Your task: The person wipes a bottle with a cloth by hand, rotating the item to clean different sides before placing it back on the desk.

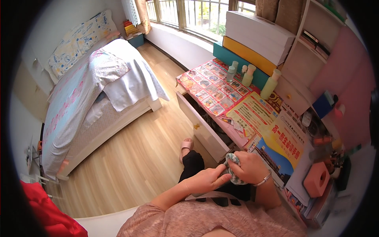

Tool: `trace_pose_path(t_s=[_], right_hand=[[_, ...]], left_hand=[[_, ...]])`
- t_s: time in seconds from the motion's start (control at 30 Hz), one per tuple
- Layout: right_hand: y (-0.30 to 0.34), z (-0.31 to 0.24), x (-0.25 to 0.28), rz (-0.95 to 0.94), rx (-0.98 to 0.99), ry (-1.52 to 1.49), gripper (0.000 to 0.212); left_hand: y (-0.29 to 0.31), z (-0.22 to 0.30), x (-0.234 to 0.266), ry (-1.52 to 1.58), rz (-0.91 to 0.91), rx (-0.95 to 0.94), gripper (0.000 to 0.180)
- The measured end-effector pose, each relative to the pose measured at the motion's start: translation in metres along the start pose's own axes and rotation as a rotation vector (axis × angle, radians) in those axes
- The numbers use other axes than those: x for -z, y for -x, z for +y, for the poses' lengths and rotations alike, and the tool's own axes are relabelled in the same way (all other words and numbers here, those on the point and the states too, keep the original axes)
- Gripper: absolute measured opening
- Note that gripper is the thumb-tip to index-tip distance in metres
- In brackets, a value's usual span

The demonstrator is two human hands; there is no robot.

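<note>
Close to my body, both hands meet over a small bunched grey-green and white soft cloth (pixel 233 158), which may be a knitted piece; its exact kind is hard to make out. My right hand (pixel 249 167) is wrapped around it, with a bracelet at the wrist. From the left, my left hand (pixel 211 177) presses thumb and fingers against the same bundle, its fingertips partly hidden. Just beyond the hands, a white drawer (pixel 203 132) with a yellow knob is pulled out from the desk.
Printed sheets (pixel 252 112) cover the desk, with pale green bottles (pixel 270 84) toward the back. A pink tissue box (pixel 317 179) and clutter stand at the right. Shelves (pixel 319 23) rise behind. A bed (pixel 118 114) is across the wooden floor (pixel 126 158). Red fabric (pixel 47 209) lies lower left.
</note>
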State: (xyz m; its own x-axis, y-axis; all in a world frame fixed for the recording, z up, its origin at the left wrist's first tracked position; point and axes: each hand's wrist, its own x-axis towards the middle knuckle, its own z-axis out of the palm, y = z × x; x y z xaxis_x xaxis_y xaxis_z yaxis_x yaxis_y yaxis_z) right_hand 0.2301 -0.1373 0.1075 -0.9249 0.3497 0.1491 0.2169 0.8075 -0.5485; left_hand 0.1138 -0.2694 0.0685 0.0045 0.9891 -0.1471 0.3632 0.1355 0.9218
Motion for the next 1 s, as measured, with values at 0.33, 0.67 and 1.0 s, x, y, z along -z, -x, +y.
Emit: trace_pose_path(t_s=[0.33,0.67,1.0], right_hand=[[0.003,-0.002,-0.008,0.008,0.019,-1.317,0.028],[0.021,-0.007,-0.042,0.449,0.040,-1.405,0.053],[0.009,0.003,-0.017,0.822,-0.108,-1.226,0.040]], left_hand=[[0.004,-0.016,0.003,0.401,-0.138,-0.038,0.034],[0.001,-0.026,-0.013,0.513,0.137,-0.265,0.028],[-0.009,-0.032,-0.010,0.833,-0.164,-0.096,0.042]])
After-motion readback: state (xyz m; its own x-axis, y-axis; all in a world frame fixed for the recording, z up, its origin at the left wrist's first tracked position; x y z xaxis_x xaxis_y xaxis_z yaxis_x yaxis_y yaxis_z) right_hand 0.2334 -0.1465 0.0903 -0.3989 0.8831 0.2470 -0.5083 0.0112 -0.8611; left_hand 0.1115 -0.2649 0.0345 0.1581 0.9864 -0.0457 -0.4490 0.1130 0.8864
